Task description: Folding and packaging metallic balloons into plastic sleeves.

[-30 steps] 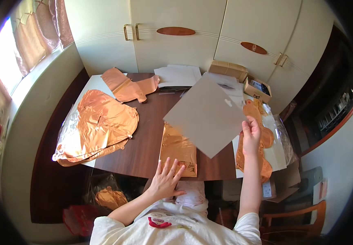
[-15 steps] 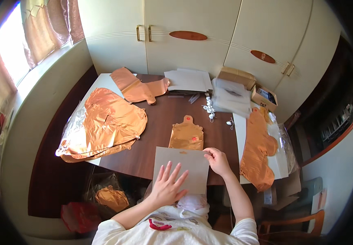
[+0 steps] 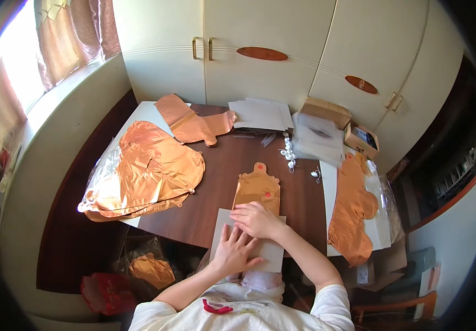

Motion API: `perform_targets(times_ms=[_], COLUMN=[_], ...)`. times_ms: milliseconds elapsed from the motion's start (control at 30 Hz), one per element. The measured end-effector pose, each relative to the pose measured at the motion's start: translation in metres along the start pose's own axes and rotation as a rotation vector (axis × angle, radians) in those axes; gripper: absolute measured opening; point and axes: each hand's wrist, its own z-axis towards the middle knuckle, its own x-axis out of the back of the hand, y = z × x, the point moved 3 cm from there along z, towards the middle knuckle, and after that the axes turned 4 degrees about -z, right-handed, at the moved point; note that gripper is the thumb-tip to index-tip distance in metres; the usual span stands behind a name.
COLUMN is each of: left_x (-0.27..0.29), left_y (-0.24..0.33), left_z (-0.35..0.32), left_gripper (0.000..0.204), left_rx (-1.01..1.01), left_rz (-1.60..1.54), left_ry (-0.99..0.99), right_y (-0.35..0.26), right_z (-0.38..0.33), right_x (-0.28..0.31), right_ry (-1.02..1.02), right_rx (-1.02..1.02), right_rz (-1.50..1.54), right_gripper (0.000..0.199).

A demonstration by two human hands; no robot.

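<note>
Folded foil (image 3: 257,191) could crumple or slip if pressed unevenly through the grey card (image 3: 273,251), which pokes past the near edge of the desk (image 3: 213,187). The left hand (image 3: 236,255) lies spread on the card; the right hand (image 3: 256,219) bends over the left fingers, and I can't tell if it grips anything. Partly under the card, near that edge's middle, the foil runs front to back, tab (image 3: 259,167) toward the far edge.

Grey card (image 3: 272,255): aloft 1 s ago, now down over 6 o'clock end of folded foil balloon (image 3: 257,187). L hand (image 3: 235,255): foil → card. R hand (image 3: 257,220): card's 1:30 corner (0.5 s ago) → 12 o'clock edge.
</note>
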Motion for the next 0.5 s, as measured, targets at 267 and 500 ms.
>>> perform_targets(times_ms=[267,500], left_x=[0.001,0.002], left_y=[-0.002,-0.002], left_z=[0.000,0.000], left_gripper=[0.068,0.069], left_rx=[-0.016,-0.005], left_rz=[-0.004,-0.022], left_ry=[0.111,0.071], right_y=[0.014,0.052], right_z=[0.021,0.046], right_x=[-0.009,-0.012], right_ry=[0.104,0.089], right_rx=[-0.082,-0.184], right_rz=[-0.274,-0.365], right_gripper=[0.025,0.026])
